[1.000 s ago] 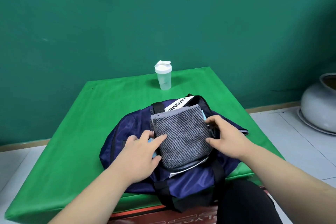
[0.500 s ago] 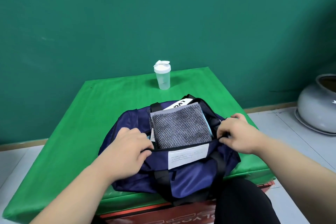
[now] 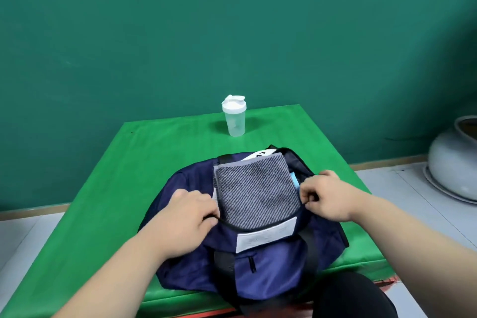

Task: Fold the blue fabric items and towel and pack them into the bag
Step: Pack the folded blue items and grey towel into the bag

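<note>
Left grip (image 3: 185,217) pinches the near-left rim of the bag's mouth, fingers curled round the dark edge. Right grip (image 3: 327,196) is clamped on the rim at the right side in the same way. Between them the bag (image 3: 271,273), navy with black straps, lies on the green surface (image 3: 103,201) close to its near edge, with its mouth open.

A folded grey towel (image 3: 255,193) sits in the opening and reaches to the far rim. A sliver of light blue fabric (image 3: 294,181) shows inside the bag, just beside the towel's right edge. A white label (image 3: 265,236) lies on the bag's near wall just below the towel, and a small zip pull (image 3: 253,263) hangs under it.

At the far side of the surface a clear bottle (image 3: 234,116) with a white lid stands upright, well apart from the bag. On the floor at the right a grey pot (image 3: 454,162) sits by the green wall.
</note>
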